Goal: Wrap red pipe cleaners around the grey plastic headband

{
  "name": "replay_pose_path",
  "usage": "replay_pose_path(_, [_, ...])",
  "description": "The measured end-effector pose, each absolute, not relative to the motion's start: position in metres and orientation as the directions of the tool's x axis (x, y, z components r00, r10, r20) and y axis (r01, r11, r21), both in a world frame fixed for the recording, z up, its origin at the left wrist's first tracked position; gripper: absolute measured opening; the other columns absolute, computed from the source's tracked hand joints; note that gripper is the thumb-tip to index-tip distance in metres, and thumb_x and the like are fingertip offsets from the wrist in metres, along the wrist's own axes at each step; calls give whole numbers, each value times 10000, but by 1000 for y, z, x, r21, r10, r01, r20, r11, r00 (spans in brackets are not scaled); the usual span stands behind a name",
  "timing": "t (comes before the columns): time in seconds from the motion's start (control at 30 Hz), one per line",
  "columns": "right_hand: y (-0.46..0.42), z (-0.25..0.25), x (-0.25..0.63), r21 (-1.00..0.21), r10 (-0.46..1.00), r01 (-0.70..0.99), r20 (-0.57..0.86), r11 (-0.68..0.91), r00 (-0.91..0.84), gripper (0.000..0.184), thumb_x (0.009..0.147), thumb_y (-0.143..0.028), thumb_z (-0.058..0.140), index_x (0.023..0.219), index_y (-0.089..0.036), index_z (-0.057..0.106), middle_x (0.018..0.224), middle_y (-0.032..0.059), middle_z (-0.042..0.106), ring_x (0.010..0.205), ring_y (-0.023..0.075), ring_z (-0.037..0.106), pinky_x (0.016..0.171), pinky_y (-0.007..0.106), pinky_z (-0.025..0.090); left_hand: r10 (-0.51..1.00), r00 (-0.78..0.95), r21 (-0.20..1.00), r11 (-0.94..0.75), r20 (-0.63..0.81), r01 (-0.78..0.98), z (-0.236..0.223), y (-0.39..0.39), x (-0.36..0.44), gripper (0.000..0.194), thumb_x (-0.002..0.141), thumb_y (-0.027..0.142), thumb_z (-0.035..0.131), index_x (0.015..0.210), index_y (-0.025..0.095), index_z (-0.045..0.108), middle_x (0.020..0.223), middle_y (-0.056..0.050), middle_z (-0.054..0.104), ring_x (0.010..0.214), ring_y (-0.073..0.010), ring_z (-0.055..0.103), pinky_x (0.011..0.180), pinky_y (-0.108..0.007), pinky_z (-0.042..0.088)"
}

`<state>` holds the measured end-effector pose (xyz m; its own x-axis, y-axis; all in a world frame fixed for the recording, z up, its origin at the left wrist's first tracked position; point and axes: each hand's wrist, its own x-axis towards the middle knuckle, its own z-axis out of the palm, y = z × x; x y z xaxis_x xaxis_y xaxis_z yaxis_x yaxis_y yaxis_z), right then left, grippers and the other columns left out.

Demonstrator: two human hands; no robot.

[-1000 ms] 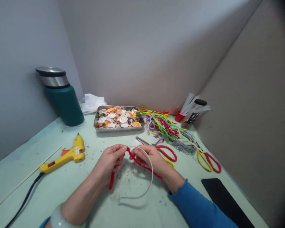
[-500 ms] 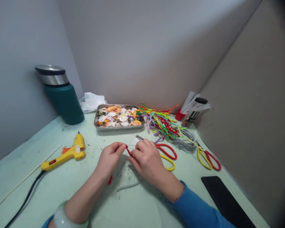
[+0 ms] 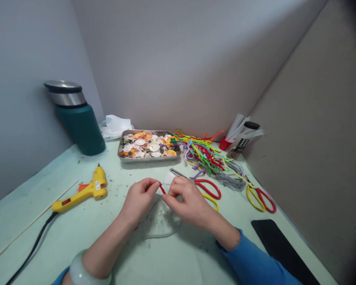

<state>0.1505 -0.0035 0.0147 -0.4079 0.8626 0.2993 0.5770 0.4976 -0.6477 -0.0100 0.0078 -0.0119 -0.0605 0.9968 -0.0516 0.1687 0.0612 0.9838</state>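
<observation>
Red pipe cleaner (image 3: pixel 162 189), finger-pinched in left hand (image 3: pixel 140 198) and right hand (image 3: pixel 187 200), looks part-wound, grey wire (image 3: pixel 158 236) bare at the near end!

A pale green table (image 3: pixel 166 263) spreads beneath the left grip (image 3: pixel 139 200) and the right grip (image 3: pixel 190 202), running back to a smooth grey back wall (image 3: pixel 166 67) beyond both. A bluish-grey side wall (image 3: pixel 26 75) stands well left of the left grip, while a browner, dimmer partition (image 3: pixel 317 126) rises right of the right grip. Above and beyond the right grip, soft light brightens the back wall over a diagonal shadow.
</observation>
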Motion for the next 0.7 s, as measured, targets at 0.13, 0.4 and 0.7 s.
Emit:
replay_pose_path(0.13, [-2, 19, 152, -823, 945, 507, 99, 254, -312, 355, 786, -238, 566, 475, -170, 407, 571, -29, 435, 563, 98, 425, 528, 237, 292, 999, 12, 931, -44, 43, 362, -14, 7, -10, 213, 769, 364, 572, 733, 179, 673, 722, -28, 680, 694, -186, 575, 656, -264, 407])
replay_pose_path(0.4, [9, 22, 165, -968, 954, 252, -75, 1, -292, 427, 820, -511, 536, 649, -136, 649, 484, -46, 382, 481, 85, 315, 476, 240, 233, 1000, 29, 927, -16, 6, 374, -7, 5, -11, 266, 785, 411, 541, 758, 178, 665, 628, 2, 608, 586, -153, 497, 568, -251, 356])
replay_pose_path(0.7, [24, 1, 173, -894, 900, 285, 232, 347, -369, 166, 810, -177, 565, 947, -182, 658, 914, 35, 605, 822, 142, 552, 707, 249, 427, 974, 49, 970, 216, -223, 113, -1, 4, -8, 359, 688, 487, 622, 784, 141, 631, 481, 88, 328, 435, -74, 227, 428, -222, 173])
